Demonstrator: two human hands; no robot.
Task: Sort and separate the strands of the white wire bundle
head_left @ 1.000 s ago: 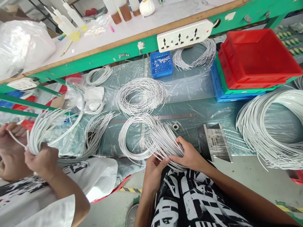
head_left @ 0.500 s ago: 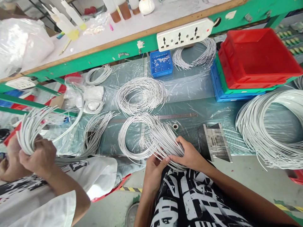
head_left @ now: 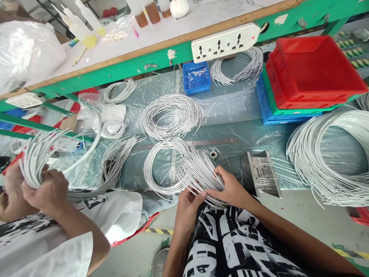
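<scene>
A thick bundle of white wires [head_left: 201, 167] lies at the table's front edge, its ends spilling toward my lap. My right hand [head_left: 226, 186] grips the bundle's right side, thumb and fingers closed around it. At its lower left, my left hand [head_left: 190, 200] pinches some wires between thumb and fingers, the fingertips partly hidden under them. Touching the bundle on the left is a flat wire coil [head_left: 150, 165]. Beyond it rests a larger loose wire coil [head_left: 173, 115]. A steel ruler [head_left: 216, 142] and a small white ring [head_left: 213, 154] lie just past the bundle.
On the right stand a metal fixture [head_left: 263, 175], a big wire coil [head_left: 305, 154] and stacked bins [head_left: 314, 73]. A blue tray [head_left: 196, 77] sits under a power strip [head_left: 226, 41]. At left, a co-worker's hands [head_left: 47, 190] hold another wire bundle [head_left: 36, 157].
My hands and the wire bundle look almost unchanged. The co-worker's hands have shifted very slightly to the left.
</scene>
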